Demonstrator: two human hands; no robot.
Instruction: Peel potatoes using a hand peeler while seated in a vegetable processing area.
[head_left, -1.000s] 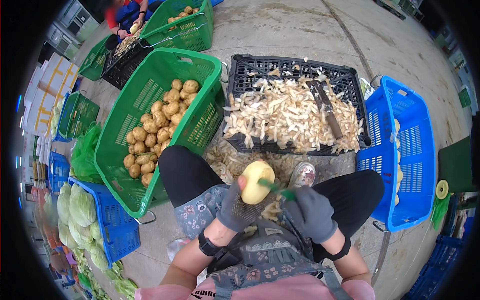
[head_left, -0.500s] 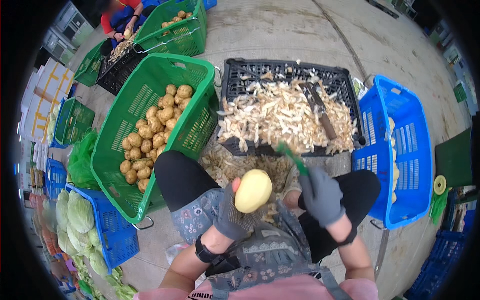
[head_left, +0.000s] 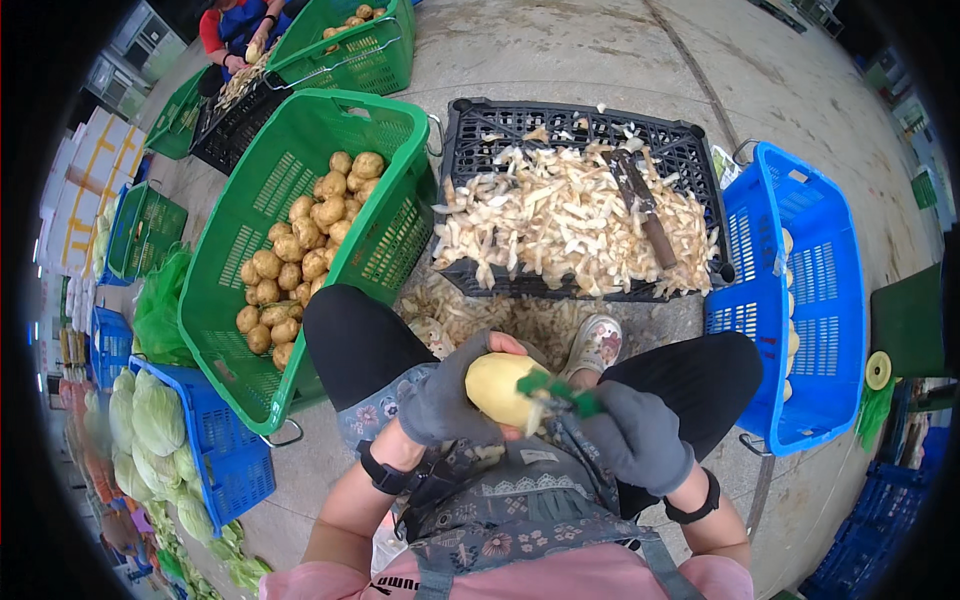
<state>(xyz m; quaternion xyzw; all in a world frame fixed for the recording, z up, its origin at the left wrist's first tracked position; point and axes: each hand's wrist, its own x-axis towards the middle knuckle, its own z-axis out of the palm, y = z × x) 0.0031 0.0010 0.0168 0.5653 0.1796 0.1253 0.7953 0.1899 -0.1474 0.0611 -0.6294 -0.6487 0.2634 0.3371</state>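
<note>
A peeled, pale yellow potato (head_left: 495, 388) sits in my left hand (head_left: 448, 392), whose gloved fingers wrap round it from the left. My right hand (head_left: 640, 438), also in a grey glove, grips a green peeler (head_left: 562, 393). The peeler's head touches the potato's right side, and a strip of peel hangs just below it. Beyond my knees, a heap of peelings (head_left: 560, 215) covers an upturned black crate (head_left: 580, 118). A knife with a brown handle (head_left: 655, 240) lies on that heap.
Unpeeled potatoes (head_left: 300, 250) fill part of a green crate (head_left: 215, 300) at left. Peeled ones lie in a blue crate (head_left: 820, 400) at right. Cabbages (head_left: 155, 430) overfill another blue crate (head_left: 235, 450). A co-worker (head_left: 240, 35) peels at the far left.
My right hand has brought the peeler down onto the potato. The left hand has tilted the potato from upright to lying more sideways.
</note>
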